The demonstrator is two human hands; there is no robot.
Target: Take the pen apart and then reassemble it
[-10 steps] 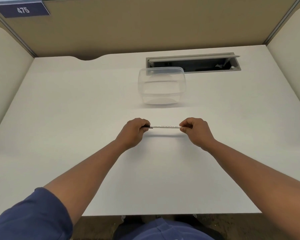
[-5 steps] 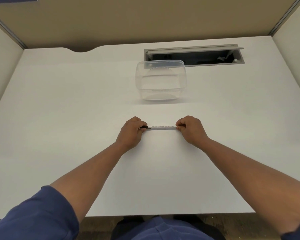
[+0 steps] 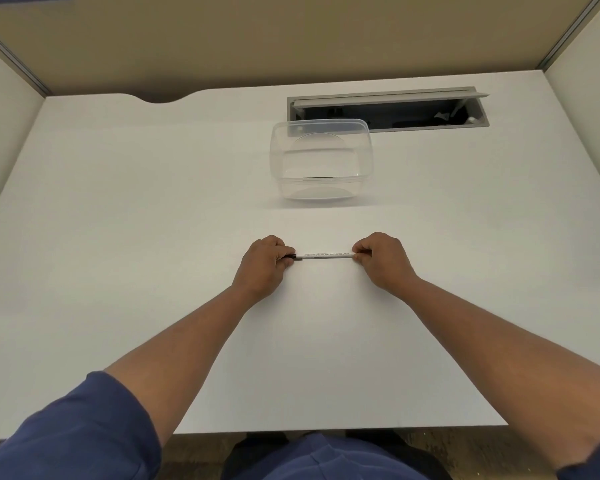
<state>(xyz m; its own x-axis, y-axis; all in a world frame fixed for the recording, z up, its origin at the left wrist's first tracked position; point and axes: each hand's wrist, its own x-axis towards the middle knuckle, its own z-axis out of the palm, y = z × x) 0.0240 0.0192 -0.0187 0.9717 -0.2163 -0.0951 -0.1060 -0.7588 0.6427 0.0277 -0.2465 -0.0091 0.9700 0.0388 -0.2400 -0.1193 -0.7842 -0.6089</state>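
Pen (image 3: 324, 255) held level above the counter (image 3: 153, 202), left hand (image 3: 262, 263) and right hand (image 3: 383, 259) fingers pinching opposite ends; best pulled straight along its axis.

1 view only, head cam, wide-angle w/ edges bowed. Looks fwd and steeply down over the white counter (image 3: 118, 237) from the near edge. Both forearms reach in from the bottom, hands (image 3: 262, 263) approx. frame centre. Far side: partition wall at top, side panels at L and R edges.
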